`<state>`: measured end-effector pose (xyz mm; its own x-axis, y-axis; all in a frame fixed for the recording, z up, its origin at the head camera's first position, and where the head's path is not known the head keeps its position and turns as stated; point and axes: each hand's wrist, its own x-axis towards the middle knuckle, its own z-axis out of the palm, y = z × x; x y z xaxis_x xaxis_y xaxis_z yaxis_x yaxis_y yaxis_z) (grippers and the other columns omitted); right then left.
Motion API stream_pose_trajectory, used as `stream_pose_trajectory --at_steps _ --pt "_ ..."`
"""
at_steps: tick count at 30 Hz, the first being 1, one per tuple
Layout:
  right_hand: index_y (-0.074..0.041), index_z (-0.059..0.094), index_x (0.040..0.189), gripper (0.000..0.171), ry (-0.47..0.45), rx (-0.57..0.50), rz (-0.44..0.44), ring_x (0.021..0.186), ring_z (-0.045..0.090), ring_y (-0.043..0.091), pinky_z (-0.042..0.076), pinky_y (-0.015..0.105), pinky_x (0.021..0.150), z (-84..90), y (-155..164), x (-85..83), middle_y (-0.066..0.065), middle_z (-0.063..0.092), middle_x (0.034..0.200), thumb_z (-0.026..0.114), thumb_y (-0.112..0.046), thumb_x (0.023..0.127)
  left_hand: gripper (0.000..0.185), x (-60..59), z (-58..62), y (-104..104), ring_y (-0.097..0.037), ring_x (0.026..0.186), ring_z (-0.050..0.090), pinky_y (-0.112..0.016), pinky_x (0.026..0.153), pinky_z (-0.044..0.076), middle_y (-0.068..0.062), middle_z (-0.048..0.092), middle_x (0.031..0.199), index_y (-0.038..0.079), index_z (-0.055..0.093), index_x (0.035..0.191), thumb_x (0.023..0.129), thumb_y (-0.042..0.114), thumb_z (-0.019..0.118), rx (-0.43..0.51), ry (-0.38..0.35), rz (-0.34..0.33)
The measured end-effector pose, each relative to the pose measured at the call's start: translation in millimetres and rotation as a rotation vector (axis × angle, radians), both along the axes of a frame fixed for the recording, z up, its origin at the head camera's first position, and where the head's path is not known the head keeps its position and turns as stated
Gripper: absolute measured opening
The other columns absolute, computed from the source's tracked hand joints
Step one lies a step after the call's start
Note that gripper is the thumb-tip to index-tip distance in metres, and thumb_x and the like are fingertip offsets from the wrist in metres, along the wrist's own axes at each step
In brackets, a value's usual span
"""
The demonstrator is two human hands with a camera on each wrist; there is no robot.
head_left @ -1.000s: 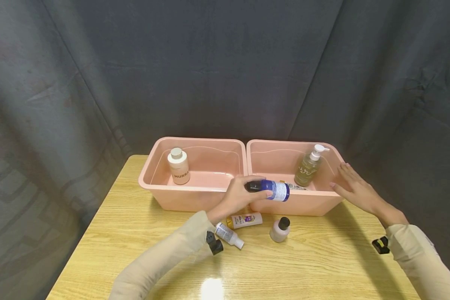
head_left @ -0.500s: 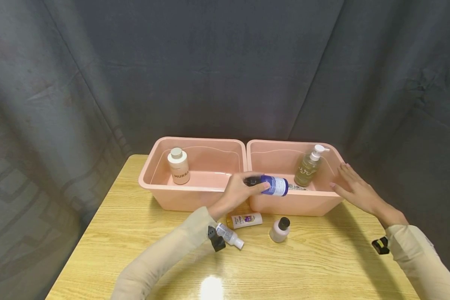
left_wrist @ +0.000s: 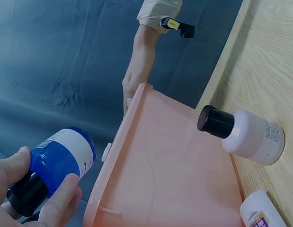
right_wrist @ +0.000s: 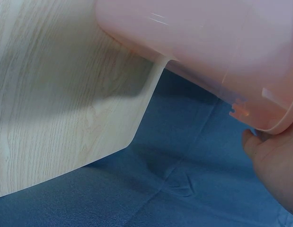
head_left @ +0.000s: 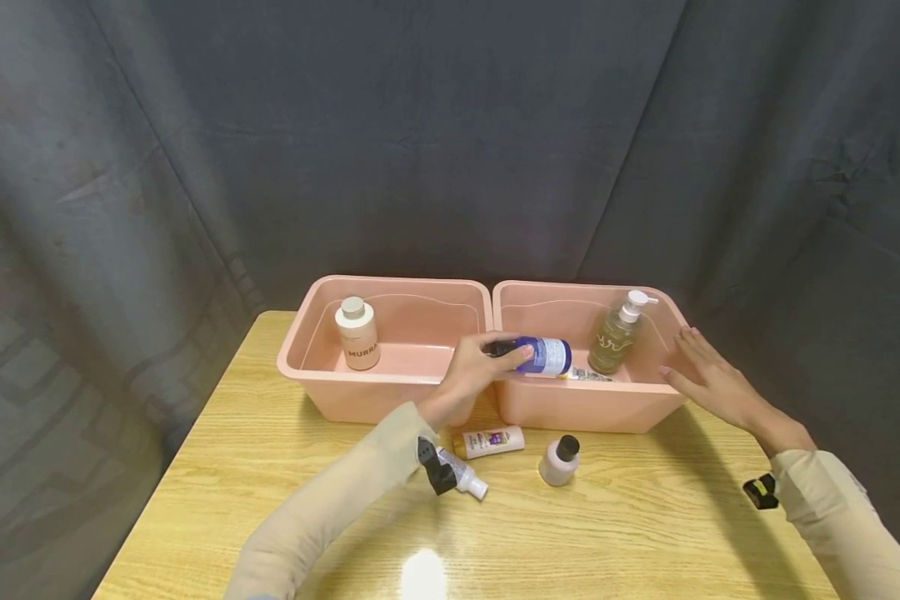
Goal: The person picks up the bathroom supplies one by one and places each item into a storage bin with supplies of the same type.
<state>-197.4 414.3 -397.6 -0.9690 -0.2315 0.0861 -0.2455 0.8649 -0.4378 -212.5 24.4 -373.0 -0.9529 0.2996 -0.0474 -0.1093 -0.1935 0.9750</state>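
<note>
The blue plastic bottle with a black cap (head_left: 537, 355) was gripped on its side by the left hand (head_left: 474, 372), long axis level, above the near-left corner of the right pink plastic tub (head_left: 581, 407). That tub's far right rim was touched by the right hand (head_left: 708, 379), its fingers straight.

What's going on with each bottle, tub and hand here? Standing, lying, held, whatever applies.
Blue bottle: held sideways over the right tub.
Left hand: grips the blue bottle.
Right hand: fingers straight, against the right tub's end.
Pump bottle: leaning in the right tub.
Cream bottle: upright in the left tub.
Black-capped bottle: on the table, tilted.
Purple-label tube: lying flat.
Clear bottle: lying flat.
</note>
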Motion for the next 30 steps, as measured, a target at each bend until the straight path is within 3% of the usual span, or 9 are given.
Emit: stream_pose_trajectory --at_steps 4,10,15,19,24,30 --pt "0.000 0.011 0.157 0.080 -0.010 -0.002 -0.009 0.149 -0.011 0.031 0.006 0.077 0.105 0.2 0.0 -0.2 0.019 -0.004 0.164 0.053 -0.040 0.101 0.045 -2.0 2.1 1.2 -0.022 0.089 0.070 -0.036 0.080 0.058 -0.010 0.069 0.107 0.000 0.066 0.125 0.085 0.013 0.080 -0.016 -0.006 0.014" --pt "0.001 0.013 0.156 0.080 -0.003 0.003 -0.009 0.150 -0.010 0.030 0.007 0.077 0.106 0.6 -0.7 -0.4 0.020 -0.002 0.163 0.053 -0.040 0.101 0.045 -7.2 3.7 4.7 -0.035 0.089 0.071 -0.045 0.085 0.056 -0.012 0.070 0.105 0.000 0.065 0.126 0.086 0.015 0.079 -0.024 -0.034 0.024" --pt "0.002 0.014 0.156 0.080 0.000 0.003 -0.005 0.150 -0.010 0.031 0.007 0.076 0.106 0.7 -0.5 0.0 0.020 -0.002 0.163 0.053 -0.040 0.101 0.042 -11.0 3.9 7.1 -0.031 0.086 0.072 -0.038 0.079 0.059 -0.012 0.070 0.106 0.003 0.067 0.123 0.086 0.016 0.080 -0.018 -0.078 0.040" --pt "0.001 0.014 0.156 0.079 -0.002 0.005 -0.010 0.150 -0.009 0.032 0.007 0.077 0.105 0.7 -1.8 0.5 0.020 -0.002 0.163 0.053 -0.041 0.101 0.039 -14.1 3.7 8.0 -0.030 0.087 0.072 -0.036 0.078 0.059 -0.013 0.069 0.107 0.002 0.068 0.121 0.086 0.015 0.079 0.011 -0.094 0.070" --pt "0.000 0.012 0.157 0.080 -0.018 0.002 -0.020 0.149 -0.009 0.034 0.007 0.078 0.104 0.8 -2.0 0.6 0.019 -0.003 0.164 0.052 -0.042 0.101 0.034 -19.0 4.3 12.0 -0.030 0.088 0.071 -0.040 0.078 0.059 -0.020 0.067 0.107 -0.008 0.066 0.118 0.088 0.005 0.075 0.067 -0.059 0.106" --pt "0.001 0.013 0.156 0.080 -0.008 0.007 -0.016 0.150 -0.009 0.031 0.007 0.076 0.106 1.3 -2.1 0.1 0.019 -0.003 0.164 0.052 -0.041 0.101 0.031 -22.6 5.2 15.1 -0.031 0.096 0.069 -0.043 0.083 0.057 -0.022 0.066 0.109 -0.011 0.065 0.116 0.088 0.000 0.073 0.134 -0.076 0.113"
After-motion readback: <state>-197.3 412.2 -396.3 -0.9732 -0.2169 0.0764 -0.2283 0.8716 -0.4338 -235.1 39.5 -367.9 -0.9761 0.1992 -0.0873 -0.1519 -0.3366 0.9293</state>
